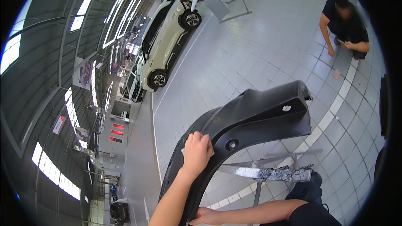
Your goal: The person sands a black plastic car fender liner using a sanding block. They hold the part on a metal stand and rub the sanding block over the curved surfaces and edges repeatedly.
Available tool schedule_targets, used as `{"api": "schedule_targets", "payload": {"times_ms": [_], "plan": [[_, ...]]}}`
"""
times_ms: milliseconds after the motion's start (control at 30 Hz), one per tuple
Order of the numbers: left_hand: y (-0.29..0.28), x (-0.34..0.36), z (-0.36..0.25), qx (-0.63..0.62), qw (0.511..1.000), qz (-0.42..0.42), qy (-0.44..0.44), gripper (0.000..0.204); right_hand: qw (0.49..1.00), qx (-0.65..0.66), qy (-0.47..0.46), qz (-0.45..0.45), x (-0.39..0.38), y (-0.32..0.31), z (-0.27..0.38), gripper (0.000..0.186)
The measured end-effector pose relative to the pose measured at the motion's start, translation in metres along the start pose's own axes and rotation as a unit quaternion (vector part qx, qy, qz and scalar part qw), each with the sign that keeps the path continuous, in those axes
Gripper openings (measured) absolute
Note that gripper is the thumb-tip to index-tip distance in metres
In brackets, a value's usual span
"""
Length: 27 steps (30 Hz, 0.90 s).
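Note:
A black, curved car fender (247, 121) with a wheel-arch edge stretches from the lower middle to the right. On its upper face my left hand (197, 152) presses down, fingers bent over a thin pale grey pad (212, 152). Only the pad's edges show around the fingers. Lower down, my right hand (206, 216) grips the fender's inner edge, its fingers partly hidden. Below the fender is a stand bar (284, 173) wrapped in silvery, crinkled material.
A co-worker (345, 27) crouches at the far right, holding a small object, near a pinkish piece (336, 74) on the tiled floor. A pale car (167, 44) stands beyond the fender. A grey panel (217, 2) rests on another stand at the top.

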State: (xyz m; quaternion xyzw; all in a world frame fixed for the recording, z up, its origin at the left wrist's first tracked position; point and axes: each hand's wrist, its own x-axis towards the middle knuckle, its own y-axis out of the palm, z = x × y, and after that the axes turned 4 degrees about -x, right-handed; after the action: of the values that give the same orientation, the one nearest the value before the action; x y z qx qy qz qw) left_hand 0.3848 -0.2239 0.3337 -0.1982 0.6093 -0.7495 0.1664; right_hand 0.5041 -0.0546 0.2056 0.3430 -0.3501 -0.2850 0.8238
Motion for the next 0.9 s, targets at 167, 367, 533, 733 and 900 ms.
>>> {"api": "schedule_targets", "payload": {"times_ms": [167,367,533,733,900], "plan": [[-0.007,-0.005,-0.003,0.076,0.996,0.032,-0.026,0.019,0.998,-0.044,0.05,0.013,-0.013,0.0,0.022,0.043],[-0.064,-0.128,-0.04,0.101,0.986,0.05,-0.127,0.024,0.999,-0.032,0.029,0.012,-0.021,0.004,0.027,0.034],[-0.107,-0.219,-0.057,0.008,0.974,0.06,-0.218,0.028,0.995,-0.087,0.057,-0.011,-0.025,0.002,0.03,0.027],[-0.071,-0.164,-0.023,-0.078,0.98,0.023,-0.182,0.031,0.999,-0.037,0.025,-0.002,-0.022,-0.001,0.012,0.034],[-0.022,-0.045,0.015,-0.114,0.989,0.034,-0.089,0.031,0.999,0.024,0.014,-0.02,-0.017,0.006,-0.002,0.038]]}}
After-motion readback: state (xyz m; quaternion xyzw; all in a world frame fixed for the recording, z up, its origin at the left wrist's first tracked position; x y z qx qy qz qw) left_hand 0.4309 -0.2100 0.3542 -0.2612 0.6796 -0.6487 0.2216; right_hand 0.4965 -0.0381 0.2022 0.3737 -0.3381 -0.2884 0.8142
